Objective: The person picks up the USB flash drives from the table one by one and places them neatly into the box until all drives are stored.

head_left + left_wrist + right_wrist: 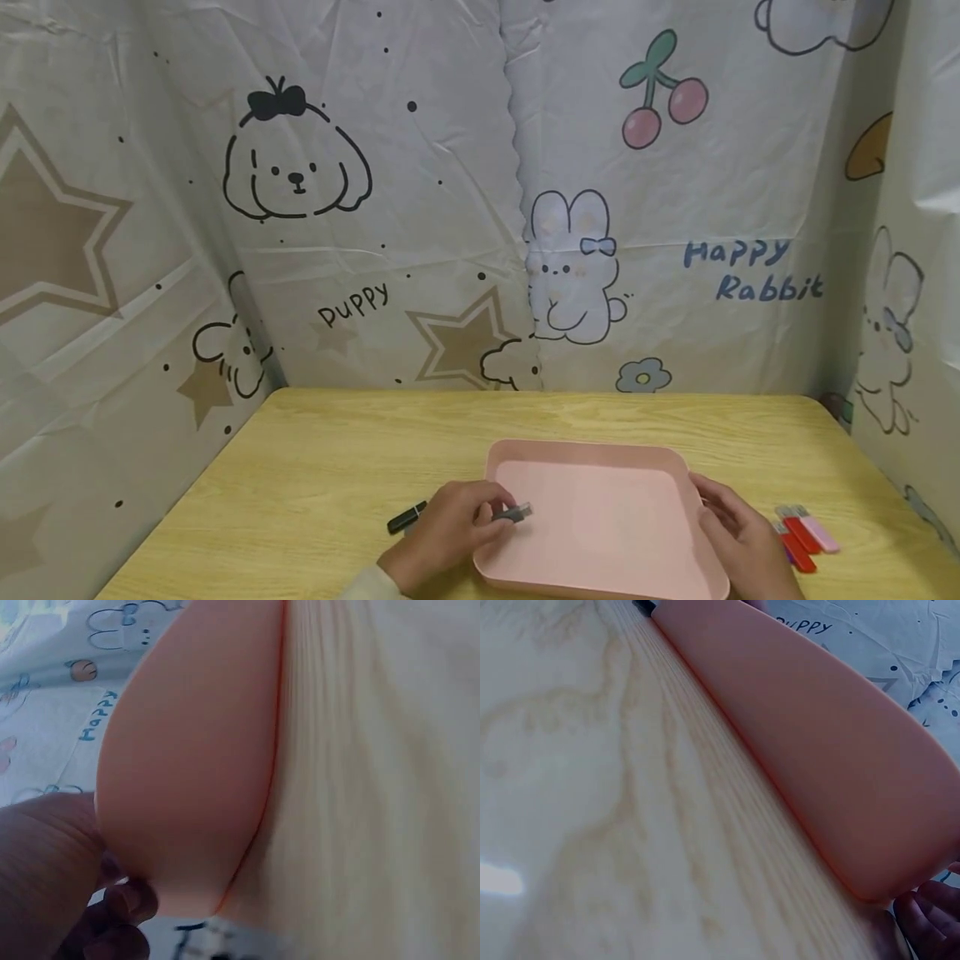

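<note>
My left hand [450, 527] pinches a dark grey USB stick [513, 513] over the left rim of a pink tray [600, 512], its metal plug pointing right over the tray floor. In the left wrist view, curled fingertips [129, 900] show beside the tray's outer wall [195, 750]; the stick is hidden there. My right hand [738, 533] grips the tray's right side, thumb near the rim and fingers along the outside. The right wrist view shows these fingers [928, 919] at a lower corner of the tray wall [802, 742].
A black USB stick [407, 517] lies on the wooden table [337, 450], left of the tray and partly beside my left hand. Right of my right hand lie several more, red [801, 535], pink [819, 533] and a bit of purple. Printed cloth [450, 208] walls surround the table.
</note>
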Demonstrator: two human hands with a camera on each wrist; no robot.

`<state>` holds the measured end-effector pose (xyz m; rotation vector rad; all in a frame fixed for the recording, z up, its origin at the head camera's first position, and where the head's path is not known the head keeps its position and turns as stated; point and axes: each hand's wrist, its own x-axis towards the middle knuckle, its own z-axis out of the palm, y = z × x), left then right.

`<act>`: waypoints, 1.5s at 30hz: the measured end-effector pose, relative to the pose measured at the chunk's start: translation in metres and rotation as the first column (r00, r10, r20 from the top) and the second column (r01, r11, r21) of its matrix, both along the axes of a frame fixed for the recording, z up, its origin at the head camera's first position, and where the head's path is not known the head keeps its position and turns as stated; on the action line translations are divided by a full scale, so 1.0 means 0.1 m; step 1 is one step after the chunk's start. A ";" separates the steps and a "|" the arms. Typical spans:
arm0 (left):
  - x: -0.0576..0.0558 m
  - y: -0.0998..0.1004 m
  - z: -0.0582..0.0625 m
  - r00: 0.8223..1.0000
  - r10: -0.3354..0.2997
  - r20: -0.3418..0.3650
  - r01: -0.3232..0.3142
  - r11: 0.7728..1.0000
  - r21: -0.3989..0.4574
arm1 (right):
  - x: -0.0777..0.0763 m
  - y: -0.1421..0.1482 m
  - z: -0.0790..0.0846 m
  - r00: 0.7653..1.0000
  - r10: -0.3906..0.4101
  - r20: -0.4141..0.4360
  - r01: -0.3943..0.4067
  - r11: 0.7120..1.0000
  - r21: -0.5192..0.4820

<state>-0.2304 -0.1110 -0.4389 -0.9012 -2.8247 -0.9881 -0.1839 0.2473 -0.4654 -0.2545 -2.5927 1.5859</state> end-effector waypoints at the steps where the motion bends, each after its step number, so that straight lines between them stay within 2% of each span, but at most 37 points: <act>1: -0.01 0.01 0.02 1.000 -0.001 0.001 0.001 0.999 -0.035 | -0.01 0.00 0.00 1.000 -0.009 0.009 0.008 1.000 0.011; 3: -0.01 0.03 0.06 1.000 -0.007 0.006 0.008 0.993 -0.120 | -0.01 -0.01 0.01 0.999 -0.024 0.027 0.023 0.999 0.027; 6: 0.01 0.06 0.11 1.000 -0.029 -0.013 0.025 0.969 -0.245 | -0.02 -0.02 0.02 0.999 -0.026 0.046 0.024 0.999 0.031; 10: 0.05 0.07 0.15 0.998 -0.060 -0.036 0.045 0.950 -0.310 | -0.02 -0.02 0.02 0.998 -0.016 0.053 0.014 0.999 0.034; 16: 0.08 0.09 0.17 0.997 -0.071 -0.003 0.067 0.955 -0.290 | -0.02 0.00 0.01 0.999 -0.015 0.052 0.014 1.000 0.027; 21: 0.12 0.11 0.17 0.999 -0.048 0.002 0.047 0.956 -0.289 | -0.01 0.01 0.01 0.998 -0.014 0.061 0.013 1.000 0.017; 24: 0.13 0.12 0.15 0.999 -0.036 0.035 0.045 0.962 -0.269 | -0.01 0.00 0.02 0.998 -0.014 0.064 0.012 1.000 0.024; 28: 0.12 0.11 0.12 0.996 -0.059 0.071 0.074 0.970 -0.233 | -0.01 0.00 0.03 0.998 -0.010 0.061 0.008 0.999 0.031; 33: 0.10 0.09 0.09 0.985 -0.091 0.148 0.112 0.984 -0.142 | -0.01 0.01 0.03 0.999 -0.004 0.052 0.002 0.999 0.035; 39: 0.08 0.07 0.06 0.962 -0.109 0.252 0.116 0.993 -0.013 | -0.02 0.01 0.03 0.999 -0.011 0.051 0.009 0.998 0.055; 45: 0.08 0.06 0.04 0.962 -0.102 0.255 0.110 0.994 -0.016 | -0.02 0.01 0.03 0.998 0.000 0.056 -0.003 0.999 0.046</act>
